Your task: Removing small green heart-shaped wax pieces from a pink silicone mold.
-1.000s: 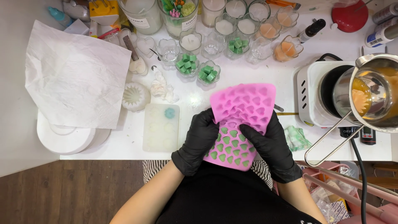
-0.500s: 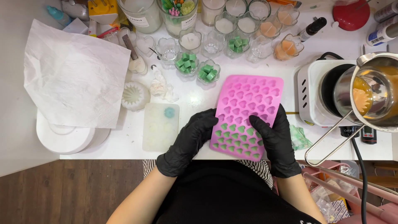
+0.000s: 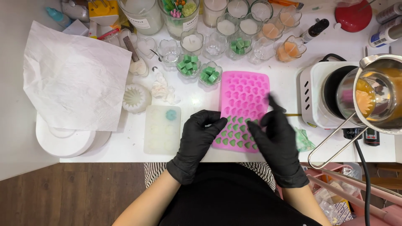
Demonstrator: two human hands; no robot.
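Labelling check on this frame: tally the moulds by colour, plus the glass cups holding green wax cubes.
Pink heart mould: 1
Translucent white mould: 1
Glass cups of green cubes: 3
Total: 5

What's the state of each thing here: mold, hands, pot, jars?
pink heart mold: flat on table, near rows filled green, far rows empty
left hand: gloved, on the mold's left edge
right hand: gloved, over the mold's right edge
metal pot: on hotplate, holds orange wax
two small jars: hold green wax pieces
clear tray: mostly empty
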